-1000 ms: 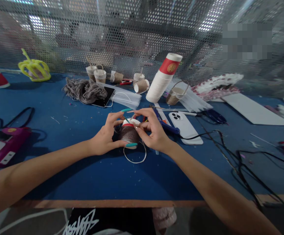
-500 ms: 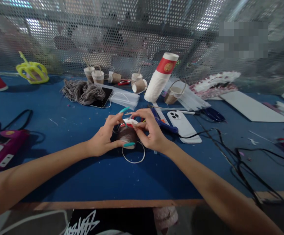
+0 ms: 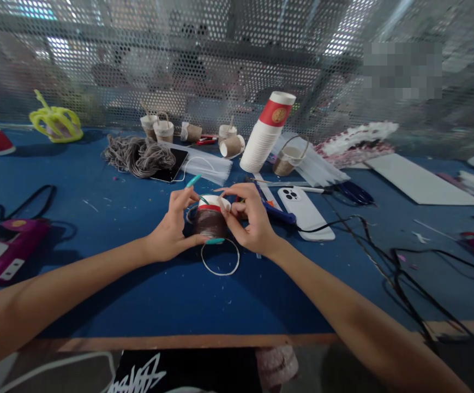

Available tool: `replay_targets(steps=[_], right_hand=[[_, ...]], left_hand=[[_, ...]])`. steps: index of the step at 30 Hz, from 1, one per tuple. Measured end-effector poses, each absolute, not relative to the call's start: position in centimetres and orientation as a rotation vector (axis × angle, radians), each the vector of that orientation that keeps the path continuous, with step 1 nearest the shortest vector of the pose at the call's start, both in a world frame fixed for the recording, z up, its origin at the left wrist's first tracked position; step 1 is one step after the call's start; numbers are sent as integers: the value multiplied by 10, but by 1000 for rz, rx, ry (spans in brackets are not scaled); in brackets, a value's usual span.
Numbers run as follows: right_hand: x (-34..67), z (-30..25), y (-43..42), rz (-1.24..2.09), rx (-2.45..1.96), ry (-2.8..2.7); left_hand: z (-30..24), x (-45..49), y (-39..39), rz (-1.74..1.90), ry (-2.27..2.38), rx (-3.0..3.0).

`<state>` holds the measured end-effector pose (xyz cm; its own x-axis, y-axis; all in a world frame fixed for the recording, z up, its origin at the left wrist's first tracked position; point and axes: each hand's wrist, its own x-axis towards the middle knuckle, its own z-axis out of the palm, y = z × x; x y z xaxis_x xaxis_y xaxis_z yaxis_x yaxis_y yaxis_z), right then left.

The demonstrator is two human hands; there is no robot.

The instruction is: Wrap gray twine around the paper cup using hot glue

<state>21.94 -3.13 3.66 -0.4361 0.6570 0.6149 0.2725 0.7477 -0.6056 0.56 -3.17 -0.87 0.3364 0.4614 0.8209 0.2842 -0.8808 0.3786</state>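
Observation:
Between my hands is a paper cup (image 3: 211, 221) wrapped in brown yarn, with a red and white band showing at its top. My left hand (image 3: 175, 226) grips it from the left, thumb low on the wrapping and fingers at the upper edge. My right hand (image 3: 250, 218) is closed at the cup's right upper edge, thumb and fingertips against the white band. A thin white cord loop (image 3: 220, 274) lies below the cup. Just behind my right hand is a blue glue gun (image 3: 280, 214), partly hidden by that hand.
A white phone (image 3: 308, 215) lies to the right, among black cables (image 3: 384, 267). Behind stand a stack of paper cups (image 3: 260, 144), small yarn-wrapped cups (image 3: 163, 131) and a grey yarn bundle (image 3: 138, 156). A magenta glue gun (image 3: 16, 248) lies at left.
The cup's white and red band shows more fully now. My left index finger has drawn back slightly to the left, while my right fingertips stay at the band.

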Motion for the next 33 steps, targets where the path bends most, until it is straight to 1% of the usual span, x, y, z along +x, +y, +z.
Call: replay_targets(steps=[6,8,12,15,21,25,33], right_hand=[[219,37,-29,438,-826,-1907],[216,36,-30,590,-884,-1827],[209,32,-31,1131,-878,-1665],[205,28,-31,1298,-813,-1626],[204,28,-33,1290,-771,-1610],[202,26,-35,1300,-819,-1574],[200,26,-35,1324,-803,-1520]], left_hand=[[-10,1,-27,1711,801,2452],[-9,-2,-27,1715,854,2498],[-6,-2,-29,1783,833,2557],[-3,0,-30,1801,791,2606],[-4,3,-30,1926,778,2636],[-7,3,-30,1906,847,2634],[-5,3,-29,1938,761,2621]])
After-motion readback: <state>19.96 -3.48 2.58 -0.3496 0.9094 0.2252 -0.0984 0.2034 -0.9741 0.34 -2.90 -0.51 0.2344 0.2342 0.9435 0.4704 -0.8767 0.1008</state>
